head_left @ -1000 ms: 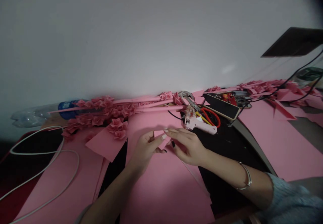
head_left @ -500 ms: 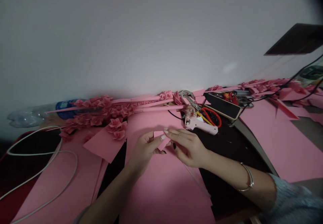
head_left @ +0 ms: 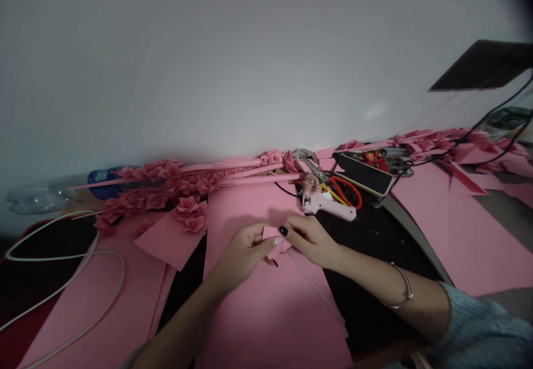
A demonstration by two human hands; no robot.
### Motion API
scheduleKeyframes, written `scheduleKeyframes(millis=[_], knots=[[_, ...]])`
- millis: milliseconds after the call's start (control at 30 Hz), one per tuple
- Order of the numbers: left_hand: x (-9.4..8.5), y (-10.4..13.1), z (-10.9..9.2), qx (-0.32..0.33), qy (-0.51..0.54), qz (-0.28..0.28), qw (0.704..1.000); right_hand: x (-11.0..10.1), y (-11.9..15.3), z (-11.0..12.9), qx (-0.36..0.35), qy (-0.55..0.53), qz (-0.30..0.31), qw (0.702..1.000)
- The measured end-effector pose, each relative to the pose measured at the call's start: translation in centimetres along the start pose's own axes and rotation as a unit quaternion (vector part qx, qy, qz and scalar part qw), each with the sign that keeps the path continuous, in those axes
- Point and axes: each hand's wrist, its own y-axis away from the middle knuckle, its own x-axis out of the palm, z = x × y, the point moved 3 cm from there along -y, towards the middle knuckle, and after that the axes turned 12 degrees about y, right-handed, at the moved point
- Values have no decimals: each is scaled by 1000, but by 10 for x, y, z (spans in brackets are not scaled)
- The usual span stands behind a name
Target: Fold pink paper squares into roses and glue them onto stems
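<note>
paper (head_left: pixel 271 233) is pinched in left grip (head_left: pixel 245 251) and right grip (head_left: pixel 314 242), the blue bottle label (head_left: pixel 101 175) unreadable.

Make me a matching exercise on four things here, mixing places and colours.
Things:
1. paper piece
2. glue gun
3. bottle
4. bracelet

Descriptions:
A. clear, with a blue label
B. silver, worn on the right arm
C. pale, lying beyond the right hand
D. pink, between both hands

Pairs: 1-D, 2-C, 3-A, 4-B
</note>
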Motion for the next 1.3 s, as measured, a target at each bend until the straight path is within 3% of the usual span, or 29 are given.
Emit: scheduleKeyframes(millis=[133, 433, 933, 1300], knots=[[-1, 1, 3, -4, -7, 25, 1000, 1, -2, 1, -18, -29, 41, 999], [-3, 2, 5, -5, -11, 54, 998, 1, -2, 1, -16, -41, 62, 997], [-3, 1, 1, -1, 6, 59, 998, 0, 0, -2, -21, 1, 12, 1000], [-8, 0, 7, 1, 18, 13, 1000, -1, 0, -6, -4, -23, -37, 999]])
